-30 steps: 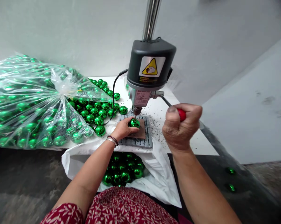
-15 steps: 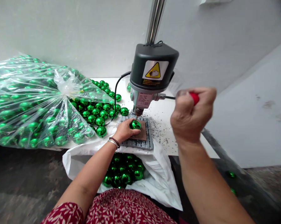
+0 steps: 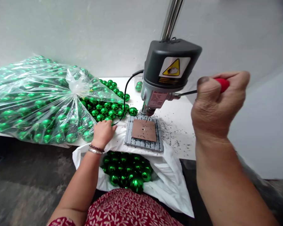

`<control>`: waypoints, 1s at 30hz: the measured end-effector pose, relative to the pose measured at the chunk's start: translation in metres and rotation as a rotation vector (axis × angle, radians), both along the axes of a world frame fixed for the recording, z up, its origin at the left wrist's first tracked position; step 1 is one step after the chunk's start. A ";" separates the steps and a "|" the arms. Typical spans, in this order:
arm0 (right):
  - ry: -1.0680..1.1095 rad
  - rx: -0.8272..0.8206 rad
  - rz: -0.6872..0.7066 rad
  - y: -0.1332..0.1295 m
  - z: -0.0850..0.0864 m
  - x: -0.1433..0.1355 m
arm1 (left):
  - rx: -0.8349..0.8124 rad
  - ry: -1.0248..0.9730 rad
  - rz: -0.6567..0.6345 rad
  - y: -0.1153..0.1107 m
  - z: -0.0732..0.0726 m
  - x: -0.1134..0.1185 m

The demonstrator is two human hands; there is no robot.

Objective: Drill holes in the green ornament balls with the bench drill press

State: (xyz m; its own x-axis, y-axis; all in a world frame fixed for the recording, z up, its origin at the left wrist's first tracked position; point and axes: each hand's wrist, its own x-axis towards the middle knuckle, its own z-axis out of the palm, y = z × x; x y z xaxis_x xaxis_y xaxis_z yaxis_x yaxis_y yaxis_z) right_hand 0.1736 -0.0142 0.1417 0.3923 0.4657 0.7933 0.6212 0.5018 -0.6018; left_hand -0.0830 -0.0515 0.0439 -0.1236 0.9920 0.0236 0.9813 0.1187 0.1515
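My right hand is closed around the red knob on the feed lever of a small drill press. Among loose shiny green balls left of the press, my left hand has its fingers curled over a ball; the hand itself hides most of it. Under the drill bit, a brown board with a small hole lies on the grooved grey base. No ball sits on the board. The bit is above it.
A clear, tied plastic bag full of green balls covers the table's left side. At the table's front edge, a white bag gapes with several green balls inside. Dark shavings litter the white tabletop. A black cable loops beside the press.
My left hand has left the board and moved left to the loose balls. The ball it held under the bit is gone from there. A ball now shows at the white bag's near edge.
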 end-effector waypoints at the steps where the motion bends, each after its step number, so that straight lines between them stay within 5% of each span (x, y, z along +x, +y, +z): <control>1: -0.003 0.000 0.004 0.000 0.000 0.000 | -0.065 0.069 0.042 0.001 0.002 -0.004; 6: -0.013 0.019 0.030 -0.001 0.000 0.001 | -0.274 0.077 0.040 0.004 -0.004 -0.007; 11: -0.005 0.024 0.040 -0.002 -0.002 0.001 | -0.221 -0.088 0.011 0.002 -0.005 0.004; 15: -0.016 0.057 0.065 -0.002 -0.003 0.001 | -0.039 -0.638 -0.009 0.011 -0.005 0.017; 20: -0.010 0.056 0.082 -0.004 -0.001 0.001 | -0.224 -1.291 -0.017 0.033 -0.028 0.040; 24: -0.018 0.056 0.080 -0.004 0.000 0.001 | -0.221 -1.201 -0.021 0.046 -0.038 0.056; 30: -0.040 -0.026 0.044 -0.001 0.005 0.001 | -0.129 -0.932 -0.072 0.055 -0.032 0.069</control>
State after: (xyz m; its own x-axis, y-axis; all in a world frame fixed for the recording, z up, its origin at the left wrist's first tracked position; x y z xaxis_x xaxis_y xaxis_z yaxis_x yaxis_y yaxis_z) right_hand 0.1751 -0.0149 0.1467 0.3391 0.5027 0.7952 0.6228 0.5136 -0.5903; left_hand -0.0141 0.0033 0.0116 0.0246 0.9861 -0.1645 0.4771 0.1330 0.8687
